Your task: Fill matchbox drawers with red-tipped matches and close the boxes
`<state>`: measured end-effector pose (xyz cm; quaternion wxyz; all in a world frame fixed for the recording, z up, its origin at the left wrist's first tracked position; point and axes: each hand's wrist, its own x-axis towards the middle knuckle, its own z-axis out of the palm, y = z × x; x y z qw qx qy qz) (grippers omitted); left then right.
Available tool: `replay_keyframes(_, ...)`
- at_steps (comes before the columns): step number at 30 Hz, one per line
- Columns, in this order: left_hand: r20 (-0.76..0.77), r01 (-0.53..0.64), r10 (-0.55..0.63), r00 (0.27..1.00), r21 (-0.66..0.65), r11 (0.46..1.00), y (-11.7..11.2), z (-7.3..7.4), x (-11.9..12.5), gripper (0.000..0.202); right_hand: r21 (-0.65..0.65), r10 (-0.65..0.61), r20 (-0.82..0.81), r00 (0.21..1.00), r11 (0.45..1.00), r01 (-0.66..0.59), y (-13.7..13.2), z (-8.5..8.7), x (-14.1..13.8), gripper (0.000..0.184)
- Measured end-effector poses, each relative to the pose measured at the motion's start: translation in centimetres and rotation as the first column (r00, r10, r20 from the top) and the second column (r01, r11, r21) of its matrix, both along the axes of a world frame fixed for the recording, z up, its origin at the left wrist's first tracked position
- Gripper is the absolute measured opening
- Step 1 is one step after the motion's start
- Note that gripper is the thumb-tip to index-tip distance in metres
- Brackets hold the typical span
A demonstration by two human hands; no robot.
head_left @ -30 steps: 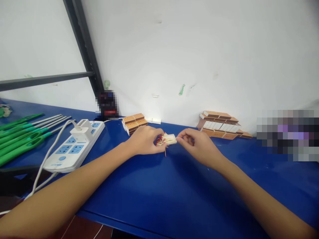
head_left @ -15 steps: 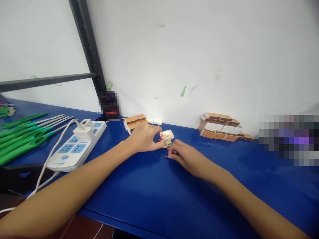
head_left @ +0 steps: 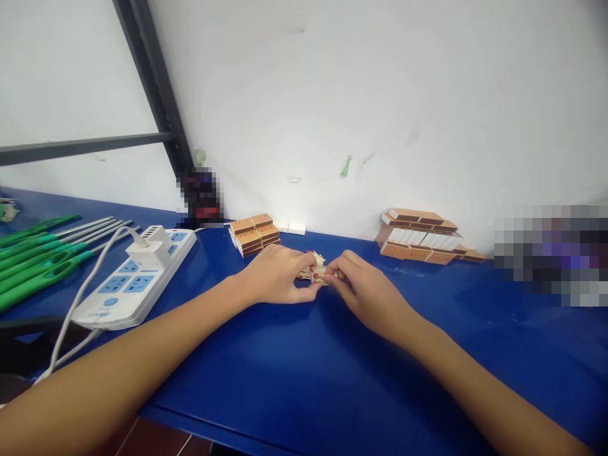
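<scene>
Between my hands is a small white matchbox tray [head_left: 313, 277] with red-headed matches in it. My left hand [head_left: 278, 273] grips the tray's left end between thumb and fingers. My right hand [head_left: 363, 285] is closed in a pinch at the tray's right side, its fingertips on a match [head_left: 325, 277] over the tray. Just behind the tray, loose matches [head_left: 317, 258] lie in a pile on the blue table, partly covered by my left fingers.
Stacked matchboxes [head_left: 254, 234] stand behind my left hand, near white pieces [head_left: 292, 228] by the wall. More matchboxes [head_left: 420, 237] are stacked at the right. A power strip [head_left: 137, 278] with a plugged-in charger and green-handled tools [head_left: 47, 259] lie at the left.
My right hand has brought a match up from the table to the tray. My left hand has shifted from beside the match pile onto the tray, slightly nearer me.
</scene>
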<state>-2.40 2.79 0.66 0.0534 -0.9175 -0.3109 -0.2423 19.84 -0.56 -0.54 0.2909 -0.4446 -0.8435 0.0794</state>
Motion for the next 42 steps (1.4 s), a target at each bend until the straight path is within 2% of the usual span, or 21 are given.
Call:
replay_keyframes(4,-0.009,-0.007,0.007,1.0,-0.001,1.0,0.6,0.3,-0.5,0.028,0.029,-0.061,-0.05,0.997,0.998,0.063,0.2,0.0,0.7,0.015)
replay_keyframes(7,0.019,-0.078,0.077,0.997,0.029,0.997,1.5,0.9,-1.3,0.031,0.032,-0.107,-0.07,0.992,0.993,0.11,0.4,-0.3,0.8,0.015)
replay_keyframes(11,0.072,-0.197,0.192,0.979,0.076,0.977,2.6,1.2,-2.2,0.034,-0.042,-0.007,-0.012,1.0,0.999,0.007,0.6,-1.2,-0.4,0.012)
replay_keyframes(14,0.074,-0.225,0.219,0.973,0.092,0.97,2.8,1.0,-2.3,0.037,-0.058,0.058,0.052,0.997,0.997,-0.055,0.8,-1.6,-1.8,0.013)
replay_keyframes(18,0.085,-0.236,0.227,0.97,0.109,0.966,2.6,0.7,-2.0,0.036,-0.046,0.044,0.056,0.997,0.998,-0.041,1.3,-2.0,-2.5,0.014)
replay_keyframes(24,0.087,-0.222,0.211,0.974,0.146,0.964,2.3,0.6,-1.8,0.031,-0.07,0.051,0.016,0.999,0.996,-0.049,2.1,-2.7,-2.3,0.01)
replay_keyframes(29,0.074,-0.223,0.215,0.974,0.13,0.966,2.3,0.6,-1.8,0.032,-0.142,0.028,0.052,0.998,0.99,-0.021,2.0,-2.0,-2.3,0.009)
replay_keyframes(35,0.094,-0.177,0.165,0.982,0.137,0.975,2.1,0.3,-1.6,0.029,-0.189,0.01,0.196,0.981,0.982,0.027,1.0,-0.9,-1.8,0.016)
replay_keyframes(42,0.079,-0.138,0.129,0.988,0.127,0.982,1.7,-0.1,-1.1,0.028,-0.274,0.063,0.25,0.966,0.962,0.008,0.1,0.1,-0.9,0.017)
